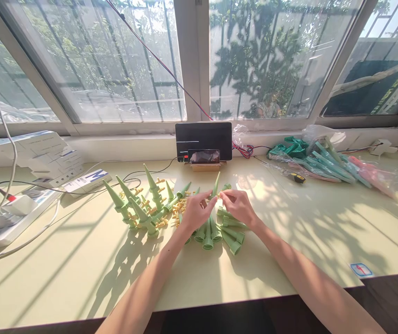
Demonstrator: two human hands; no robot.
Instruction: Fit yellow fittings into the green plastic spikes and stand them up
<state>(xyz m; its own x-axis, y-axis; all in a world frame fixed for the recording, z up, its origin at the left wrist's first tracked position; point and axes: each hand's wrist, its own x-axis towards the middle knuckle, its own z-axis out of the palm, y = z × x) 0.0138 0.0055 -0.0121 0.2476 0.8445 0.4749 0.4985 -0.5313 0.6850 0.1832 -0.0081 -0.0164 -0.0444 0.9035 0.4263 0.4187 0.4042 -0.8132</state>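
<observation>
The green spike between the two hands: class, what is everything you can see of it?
The green spike is a tapering, pale green cone, plastic by its look. Its point is up, leaning slightly right in the view. It rises between the left hand and right hand, both with fingers close about its lower part. They hide its base, so the exact grip cannot be told.

Strong daylight is coming through the windows [264, 60], backlighting everything and partly washing out the panes. Pale tabletop [275, 280] is looking bright. Striped shadows are crossing its left side, dappled leaf shadows are covering its right; green cones [115, 197] are casting long shadows toward the camera. Clear plastic bag [324, 134] is catching glints. Wide lens is slanting the window frames [341, 60] toward the edges. Small yellow pieces [179, 211] are reading soft, fine detail getting lost.
</observation>
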